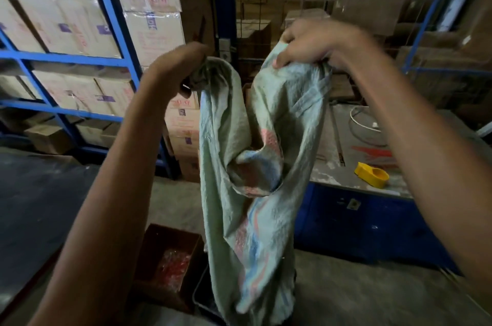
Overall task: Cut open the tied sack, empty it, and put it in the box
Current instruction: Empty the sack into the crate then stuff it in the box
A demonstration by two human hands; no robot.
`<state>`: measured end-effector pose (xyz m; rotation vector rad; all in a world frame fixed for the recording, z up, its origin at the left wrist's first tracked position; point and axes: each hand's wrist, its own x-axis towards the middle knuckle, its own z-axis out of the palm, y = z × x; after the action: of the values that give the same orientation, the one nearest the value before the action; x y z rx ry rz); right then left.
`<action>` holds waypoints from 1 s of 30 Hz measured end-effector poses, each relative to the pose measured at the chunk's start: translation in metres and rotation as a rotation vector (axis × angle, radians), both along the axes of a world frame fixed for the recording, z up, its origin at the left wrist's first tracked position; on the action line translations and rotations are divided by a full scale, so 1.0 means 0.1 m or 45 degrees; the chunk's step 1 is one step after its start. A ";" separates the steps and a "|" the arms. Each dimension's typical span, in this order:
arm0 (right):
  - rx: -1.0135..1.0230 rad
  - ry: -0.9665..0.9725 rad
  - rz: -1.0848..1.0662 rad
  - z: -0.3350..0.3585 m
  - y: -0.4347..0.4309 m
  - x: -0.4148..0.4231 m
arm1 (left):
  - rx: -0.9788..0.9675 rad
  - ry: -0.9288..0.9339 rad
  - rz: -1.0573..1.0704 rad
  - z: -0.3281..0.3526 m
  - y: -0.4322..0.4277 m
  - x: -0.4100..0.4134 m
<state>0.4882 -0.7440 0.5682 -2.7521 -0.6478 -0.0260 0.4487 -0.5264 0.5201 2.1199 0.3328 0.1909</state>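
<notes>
A: Head view. Where does the job stand?

B: Sack point(250, 155) is up in the air, limp and flat-sided. Left hand point(183, 69) is clenched on one top corner, right hand point(308, 45) grips the other corner, fabric bunched under the fingers. The cloth sags in a loop between the two hands.

A: So the cutting is over?

B: I judge so. No tie shows, and the sack hangs slack like an empty one. I can't see the cut edge itself; the frame is blurred.

A: And the emptying?

B: Looks done or nearly so. Nothing bulges in the lower part, which trails down below both hands toward a dark bin point(205, 296).

A: The box?

B: An open brown box point(149, 253) sits on the floor, well below the left hand and just beside the sack's lower end. Something red point(174, 264) lies in it. Whether that came out of the sack, can't tell. The sack isn't in the box yet; that step is left.

A: Anything else near?

B: A yellow tool point(371, 174) rests on the bench point(346, 181), below the right hand. Possibly the cutter; too small to say. Stacked cartons point(72, 24) fill the blue rack beyond the left hand.
</notes>
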 end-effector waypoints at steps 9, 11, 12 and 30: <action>0.455 0.222 0.316 -0.11 -0.29 0.02 | 0.323 0.148 -0.703 0.25 0.21 -0.37; 0.285 0.082 0.364 -0.08 -0.28 0.01 | 0.573 0.311 -0.708 0.35 0.22 -0.34; 0.207 -0.010 0.370 -0.09 -0.26 0.01 | 0.728 0.426 -0.665 0.37 0.16 -0.33; 0.791 -0.138 -0.010 -1.06 -0.33 -0.23 | -0.609 -0.538 -0.129 -0.95 -0.35 0.11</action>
<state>0.4647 -0.7770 0.4625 -2.1615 -0.5414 -0.3236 0.4597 -0.5611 0.4250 1.5707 0.0132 0.4441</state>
